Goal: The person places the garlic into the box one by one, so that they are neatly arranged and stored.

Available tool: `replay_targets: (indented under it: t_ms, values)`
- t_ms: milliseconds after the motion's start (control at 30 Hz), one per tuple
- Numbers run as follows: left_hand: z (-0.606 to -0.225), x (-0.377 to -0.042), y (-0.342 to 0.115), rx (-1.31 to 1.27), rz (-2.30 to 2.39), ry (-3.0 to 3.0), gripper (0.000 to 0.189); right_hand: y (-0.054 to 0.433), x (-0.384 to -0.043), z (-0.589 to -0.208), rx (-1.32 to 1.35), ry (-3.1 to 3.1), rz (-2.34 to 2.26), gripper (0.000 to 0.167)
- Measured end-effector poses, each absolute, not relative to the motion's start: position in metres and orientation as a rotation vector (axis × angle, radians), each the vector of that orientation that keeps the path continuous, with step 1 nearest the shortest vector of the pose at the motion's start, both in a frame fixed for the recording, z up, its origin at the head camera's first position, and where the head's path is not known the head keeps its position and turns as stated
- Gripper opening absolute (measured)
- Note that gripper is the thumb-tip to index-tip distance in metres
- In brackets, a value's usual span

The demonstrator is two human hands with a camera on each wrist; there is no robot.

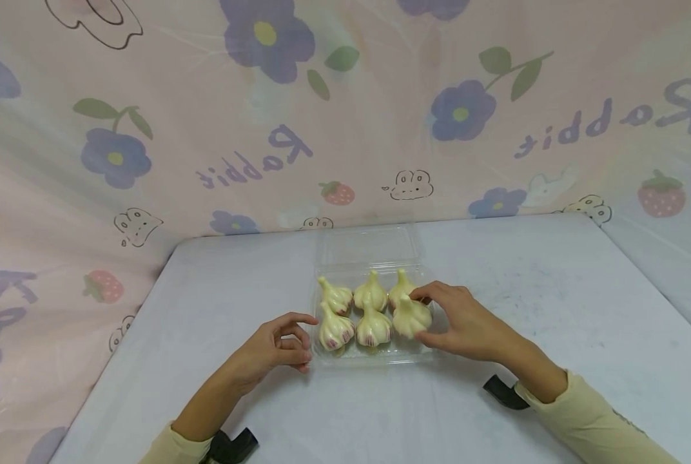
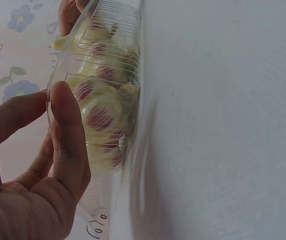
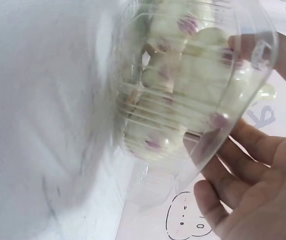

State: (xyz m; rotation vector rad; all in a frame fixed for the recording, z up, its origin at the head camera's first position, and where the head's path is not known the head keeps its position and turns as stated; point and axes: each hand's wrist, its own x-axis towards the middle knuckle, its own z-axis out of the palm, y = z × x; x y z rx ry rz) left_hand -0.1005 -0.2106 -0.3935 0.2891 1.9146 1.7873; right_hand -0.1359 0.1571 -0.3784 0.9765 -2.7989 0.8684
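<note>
A clear plastic box [image 1: 360,358] lies with its lid folded back, holding several garlic bulbs in two rows. At its front right corner, my right hand [image 1: 464,322] grips a garlic bulb [image 1: 410,317] between thumb and fingers. Through the box wall in the right wrist view, those fingers [image 3: 197,147] show inside the rim around the bulb. On the left side my left hand [image 1: 272,345] pinches the box's rim, and its fingertips [image 2: 65,100] sit on the edge in the left wrist view. Beside the gripped bulb stands another garlic bulb [image 1: 374,327], stem upward.
The lid [image 1: 369,245] extends behind the box toward the back edge of the white table [image 1: 241,277]. A printed cloth [image 1: 369,129] hangs behind the table. Black mounts [image 1: 505,392] stick out near both wrists.
</note>
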Motion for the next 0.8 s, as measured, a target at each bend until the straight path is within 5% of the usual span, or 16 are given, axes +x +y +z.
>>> replay_targets:
  t_ms: [800]
  values:
    - [-0.3935,-0.1000,-0.2115,0.299,1.775,1.910,0.062,0.1551,-0.1311,-0.3766,1.037,-2.917,0.618,0.051]
